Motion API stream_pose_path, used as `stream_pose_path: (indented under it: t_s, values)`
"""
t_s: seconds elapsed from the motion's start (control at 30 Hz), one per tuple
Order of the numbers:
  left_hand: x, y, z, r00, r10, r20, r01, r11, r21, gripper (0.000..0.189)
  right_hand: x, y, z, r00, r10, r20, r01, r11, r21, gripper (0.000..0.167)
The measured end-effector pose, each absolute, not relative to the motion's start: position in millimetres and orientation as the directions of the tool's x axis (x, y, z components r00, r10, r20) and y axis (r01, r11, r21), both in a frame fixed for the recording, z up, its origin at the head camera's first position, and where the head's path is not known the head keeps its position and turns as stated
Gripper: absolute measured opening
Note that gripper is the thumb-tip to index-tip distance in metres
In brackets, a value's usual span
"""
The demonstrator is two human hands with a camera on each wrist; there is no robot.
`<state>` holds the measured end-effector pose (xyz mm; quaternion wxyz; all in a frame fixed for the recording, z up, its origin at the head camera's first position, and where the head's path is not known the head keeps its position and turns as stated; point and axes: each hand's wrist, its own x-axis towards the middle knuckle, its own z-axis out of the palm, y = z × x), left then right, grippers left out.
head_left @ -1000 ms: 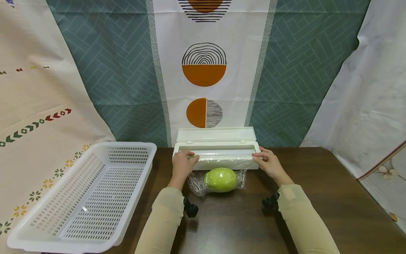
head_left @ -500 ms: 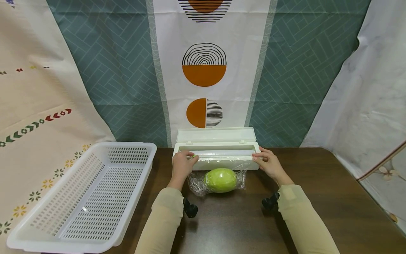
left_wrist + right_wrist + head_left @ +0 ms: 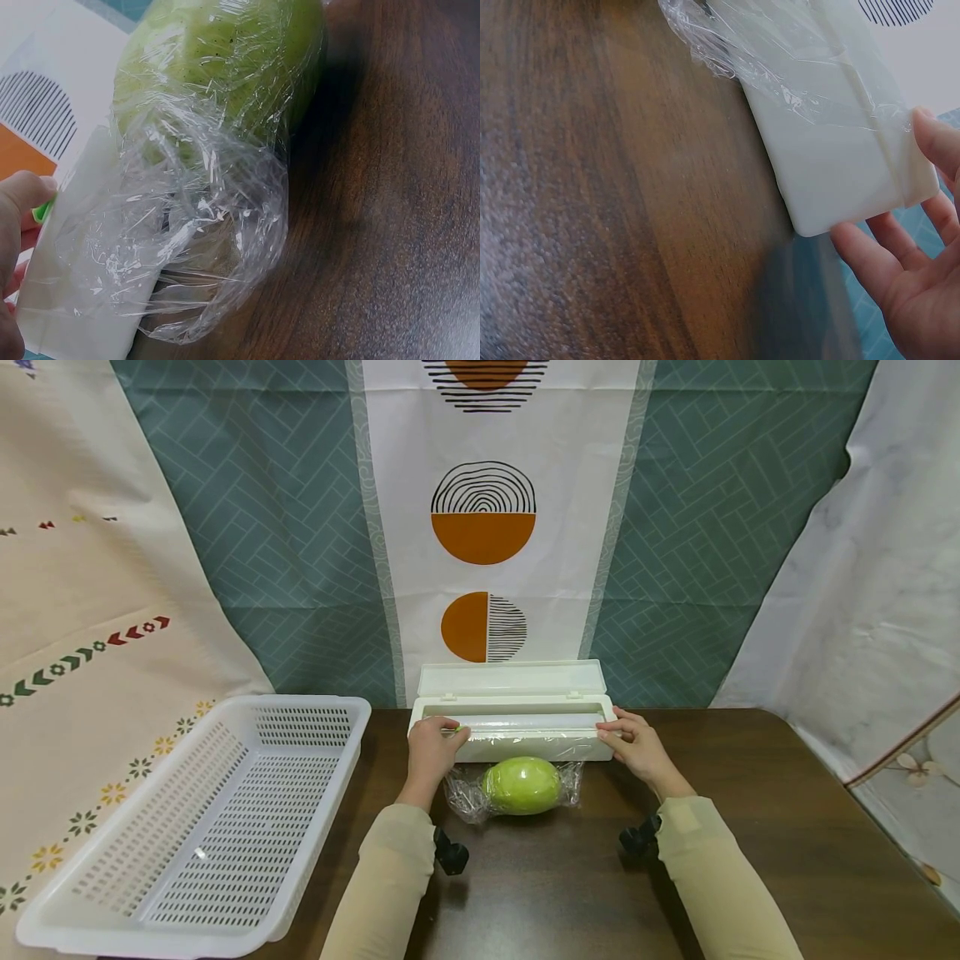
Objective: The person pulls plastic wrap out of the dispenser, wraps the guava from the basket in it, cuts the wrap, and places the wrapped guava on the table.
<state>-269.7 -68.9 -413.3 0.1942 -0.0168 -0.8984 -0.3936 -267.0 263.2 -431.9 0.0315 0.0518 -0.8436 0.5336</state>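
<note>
A white cling film dispenser (image 3: 840, 176) lies across the back of the table, lid (image 3: 510, 678) raised and a film roll (image 3: 532, 721) inside. My left hand (image 3: 432, 750) holds a small green slide cutter (image 3: 43, 211) at the left of its front edge, fingers behind the edge. At the other end my right hand (image 3: 637, 748) grips the dispenser's right corner, thumb tip over the top. Just in front sits a green oval fruit (image 3: 522, 786), wrapped in clear film (image 3: 217, 217) with bunched, crinkled ends. More film runs from the fruit up over the dispenser's front.
A white perforated plastic basket (image 3: 150, 946) stands at the left. The dark wooden table (image 3: 547, 893) stretches out in front and to the right. Behind the dispenser hangs a patterned cloth (image 3: 487, 443).
</note>
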Motion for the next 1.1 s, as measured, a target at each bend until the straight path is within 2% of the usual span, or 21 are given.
stream_pose_path:
  t_s: [0.5,1.1]
  values:
    - [-266.9,-70.9,-409.5,-0.941,-0.133,0.312,0.144,0.676,0.723,0.026,-266.7,263.2,-431.3,-0.993,-0.051,0.109,-0.12,0.414,-0.902,0.044]
    - [-267.0,-75.9,-411.9,-0.918,-0.135,0.373,0.192,0.672,0.715,0.023,-267.8,262.8,-431.0,-0.992,-0.048,0.115,-0.125,0.424,-0.897,0.044]
